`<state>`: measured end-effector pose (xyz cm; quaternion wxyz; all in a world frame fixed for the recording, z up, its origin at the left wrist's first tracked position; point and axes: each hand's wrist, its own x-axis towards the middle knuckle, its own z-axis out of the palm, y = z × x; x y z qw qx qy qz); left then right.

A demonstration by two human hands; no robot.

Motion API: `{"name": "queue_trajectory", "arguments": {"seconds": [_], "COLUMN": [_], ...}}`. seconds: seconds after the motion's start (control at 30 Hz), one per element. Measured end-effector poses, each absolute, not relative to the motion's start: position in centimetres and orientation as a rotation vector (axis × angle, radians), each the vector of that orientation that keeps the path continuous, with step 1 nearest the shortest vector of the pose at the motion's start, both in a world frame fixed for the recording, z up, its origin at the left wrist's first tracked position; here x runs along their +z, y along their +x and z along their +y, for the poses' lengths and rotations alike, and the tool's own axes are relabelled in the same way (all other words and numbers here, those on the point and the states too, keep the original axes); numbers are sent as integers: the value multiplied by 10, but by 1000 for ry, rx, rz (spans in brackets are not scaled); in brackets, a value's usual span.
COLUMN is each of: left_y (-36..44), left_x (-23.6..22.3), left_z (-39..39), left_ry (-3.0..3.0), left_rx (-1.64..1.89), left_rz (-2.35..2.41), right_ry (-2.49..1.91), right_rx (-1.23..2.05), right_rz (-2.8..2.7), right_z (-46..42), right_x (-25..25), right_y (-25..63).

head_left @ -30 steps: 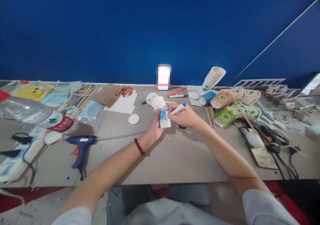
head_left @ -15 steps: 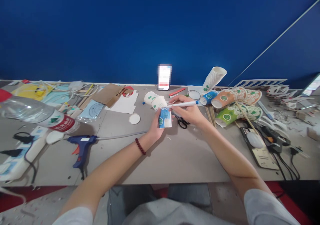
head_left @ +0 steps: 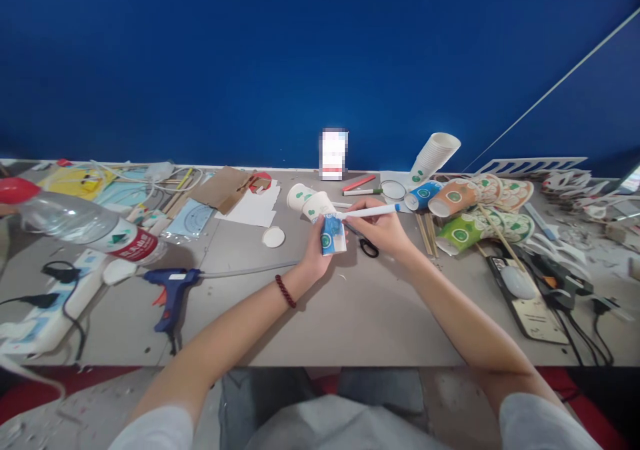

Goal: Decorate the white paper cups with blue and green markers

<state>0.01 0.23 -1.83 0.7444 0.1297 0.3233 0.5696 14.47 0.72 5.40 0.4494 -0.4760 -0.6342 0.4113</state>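
Note:
My left hand [head_left: 317, 250] is wrapped round a blue and white paper cup [head_left: 327, 237], which looks partly cut on its right side. In my right hand [head_left: 375, 225] is a white marker [head_left: 373, 211] with a blue end; its other end meets the cup's upper edge. Just behind the held cup lie white paper cups [head_left: 315, 205] with green prints. Black-handled scissors [head_left: 369, 247] rest under my right hand, their blades partly hidden. A white paper disc [head_left: 273, 237] lies left of my left hand.
A blue glue gun [head_left: 173, 293], a water bottle [head_left: 100, 227] and a power strip [head_left: 55, 317] are on the left. To the right are patterned paper cups [head_left: 454, 197], a white cup stack [head_left: 436, 157] and a mouse [head_left: 517, 282]. A phone [head_left: 333, 155] stands at the back.
The view has shifted slightly, so most things appear a little further right. Both hands keep their hold, and the cup has tilted slightly. A green-and-white pen behind the right hand shows more.

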Motion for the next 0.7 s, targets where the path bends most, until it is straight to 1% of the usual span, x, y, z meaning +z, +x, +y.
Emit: {"name": "queue_trajectory", "arguments": {"seconds": [0.07,0.17,0.4,0.5,0.7], "left_y": [1,2,1,0,0], "left_x": [-21,-23,-23,-23,-23], "left_z": [2,1,-1,-1,-2], "left_ry": [327,384,435,460,487], "left_rx": [1259,1274,1276,1257,1252], "left_rz": [689,652,636,672,707], "right_ry": [-1173,-1203,-1331,-1325,-1347], "right_rx": [1048,961,886,898,791], "right_rz": [-1527,-1506,-1460,-1442,-1489], "right_z": [1,-10,-24,-29,-34], "right_x": [44,33,21,11,3], "right_y": [145,142,140,143,142]}}
